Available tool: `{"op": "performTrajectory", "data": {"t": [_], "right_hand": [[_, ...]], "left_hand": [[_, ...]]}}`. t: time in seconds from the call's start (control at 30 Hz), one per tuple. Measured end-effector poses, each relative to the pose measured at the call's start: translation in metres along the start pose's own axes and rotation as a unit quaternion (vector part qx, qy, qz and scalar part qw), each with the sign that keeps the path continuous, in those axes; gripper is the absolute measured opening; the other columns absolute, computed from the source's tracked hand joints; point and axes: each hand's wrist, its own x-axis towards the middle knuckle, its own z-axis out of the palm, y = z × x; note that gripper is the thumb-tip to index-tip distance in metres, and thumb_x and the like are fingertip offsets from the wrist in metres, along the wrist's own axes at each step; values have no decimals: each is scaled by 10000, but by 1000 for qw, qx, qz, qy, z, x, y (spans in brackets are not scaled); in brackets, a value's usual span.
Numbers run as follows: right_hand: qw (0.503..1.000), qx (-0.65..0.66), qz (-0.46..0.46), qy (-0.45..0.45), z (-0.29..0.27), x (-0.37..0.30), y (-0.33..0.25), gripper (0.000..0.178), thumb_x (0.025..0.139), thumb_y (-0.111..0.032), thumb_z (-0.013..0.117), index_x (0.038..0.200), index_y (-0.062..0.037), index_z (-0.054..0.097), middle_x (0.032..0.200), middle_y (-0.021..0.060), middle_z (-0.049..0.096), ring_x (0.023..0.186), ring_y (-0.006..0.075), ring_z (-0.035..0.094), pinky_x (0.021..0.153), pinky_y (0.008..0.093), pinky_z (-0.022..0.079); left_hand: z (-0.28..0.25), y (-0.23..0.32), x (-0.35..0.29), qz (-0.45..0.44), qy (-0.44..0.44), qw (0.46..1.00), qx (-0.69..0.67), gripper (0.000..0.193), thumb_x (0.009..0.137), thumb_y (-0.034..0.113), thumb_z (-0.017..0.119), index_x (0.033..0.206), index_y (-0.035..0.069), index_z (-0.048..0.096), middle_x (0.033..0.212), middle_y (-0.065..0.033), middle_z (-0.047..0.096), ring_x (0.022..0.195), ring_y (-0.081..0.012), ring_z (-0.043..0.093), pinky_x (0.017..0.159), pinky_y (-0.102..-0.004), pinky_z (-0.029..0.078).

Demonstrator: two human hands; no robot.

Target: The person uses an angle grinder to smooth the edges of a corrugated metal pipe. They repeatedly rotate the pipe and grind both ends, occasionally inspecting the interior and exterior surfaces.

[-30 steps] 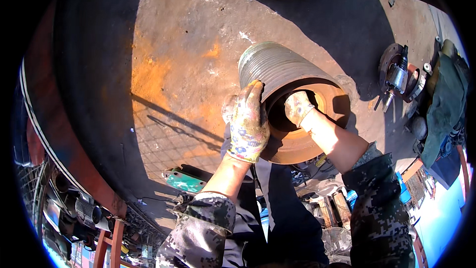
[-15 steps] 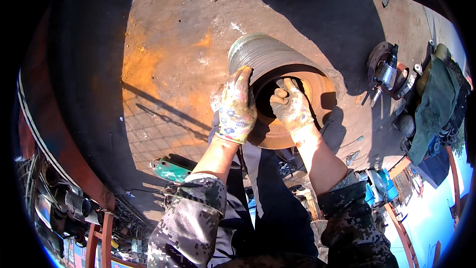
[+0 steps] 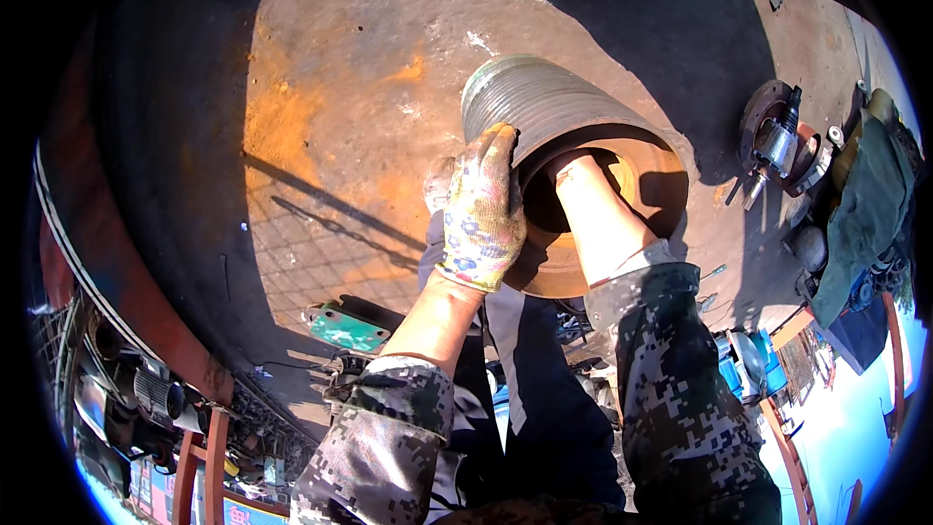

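A hollow steel drum [image 3: 603,117] with a grooved outer wall and a broad rusty rim lies on the ground before me, its open end facing me. My left hand [image 3: 483,209], in a dirty flower-patterned glove, grips the left edge of the rim, fingers together along the outside. My right forearm [image 3: 601,219] reaches into the drum's dark bore past a yellowish inner ring. The right hand itself is hidden inside, so its fingers do not show.
A flanged metal part with a shaft [image 3: 777,141] lies to the right, beside a heap under a green cloth [image 3: 870,204]. A green metal piece [image 3: 348,329] is at lower left. A rusty curved beam [image 3: 126,301] runs along the left.
My right hand, earlier curled at the mouth of the bore, has gone deep inside it. The left hand stays on the rim. The whole view has shifted slightly.
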Motion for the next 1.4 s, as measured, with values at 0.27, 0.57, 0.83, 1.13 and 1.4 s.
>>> {"op": "performTrajectory", "data": {"t": [0.27,0.57,0.83,1.13,1.4], "right_hand": [[968,-203,-74,-131,29,27,22,181,993,-234,625,942,-127,761,841,70,731,746,218,678,653,339,499],[894,-365,-77,-249,-6,-35,-25,215,896,-203,715,1069,-174,839,1078,60,809,1020,247,775,764,404,588],[851,-347,-162,-359,-21,-15,-29,211,817,-107,701,977,-103,838,942,108,798,868,315,769,700,430,584],[907,-288,-128,-280,4,-10,8,205,834,-132,693,988,-94,825,916,98,796,856,311,771,715,432,587],[955,-199,-103,-194,8,-7,-2,197,856,-155,682,993,-92,809,913,102,790,856,311,767,722,434,586]], "left_hand": [[-5,-9,-3,-6,-30,999,23,754,727,-82,698,1449,15,504,1434,-231,560,1344,-438,528,1138,-481,436],[-2,-5,-2,-6,-25,999,21,769,722,-50,718,1457,27,506,1427,-232,566,1326,-434,541,1114,-493,447],[-5,-6,-2,-8,-19,1000,20,727,746,-16,727,1442,25,525,1411,-224,572,1330,-416,542,1124,-494,443],[3,-3,-2,0,5,999,-40,736,736,-95,685,1444,47,539,1394,-220,591,1325,-422,549,1114,-471,457],[0,-7,-2,-10,-17,1000,-19,737,763,-41,707,1468,23,505,1455,-210,548,1383,-406,505,1171,-480,401]]}}
